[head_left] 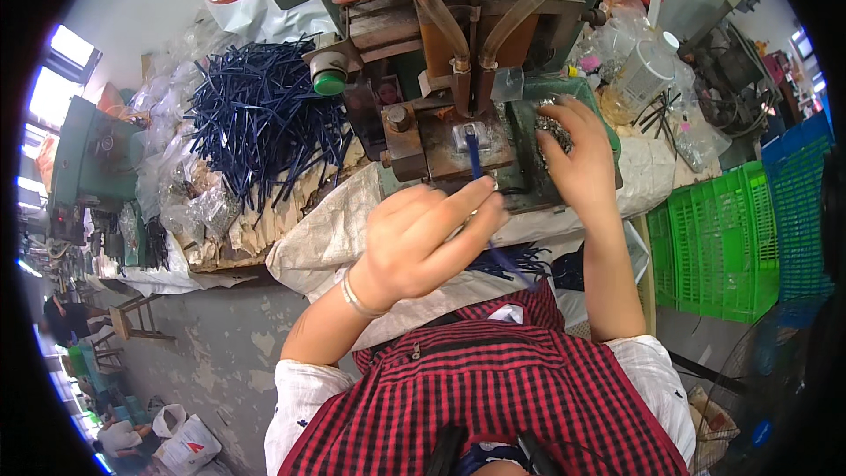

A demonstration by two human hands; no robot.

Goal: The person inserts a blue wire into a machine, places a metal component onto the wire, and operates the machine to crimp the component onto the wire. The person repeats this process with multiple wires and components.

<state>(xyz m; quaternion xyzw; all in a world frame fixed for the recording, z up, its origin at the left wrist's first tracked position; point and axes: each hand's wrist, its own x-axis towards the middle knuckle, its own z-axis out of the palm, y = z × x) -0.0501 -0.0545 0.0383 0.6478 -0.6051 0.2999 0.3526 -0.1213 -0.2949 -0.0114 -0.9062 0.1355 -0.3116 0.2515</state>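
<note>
Left hand (423,234) pinches blue stick (474,157); right hand (577,154) apparently touches metal bits (553,128).

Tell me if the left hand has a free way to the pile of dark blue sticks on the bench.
Probably yes. The left hand holds one blue stick at the press, and the pile of dark blue sticks lies open further left on the bench, nothing standing between. It would need a free grip first.

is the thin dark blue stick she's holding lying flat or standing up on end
Lying flat, not on end. The thin dark blue plastic stick runs from the left hand across the grey metal press block, its far tip on the block's silver fixture.
</note>
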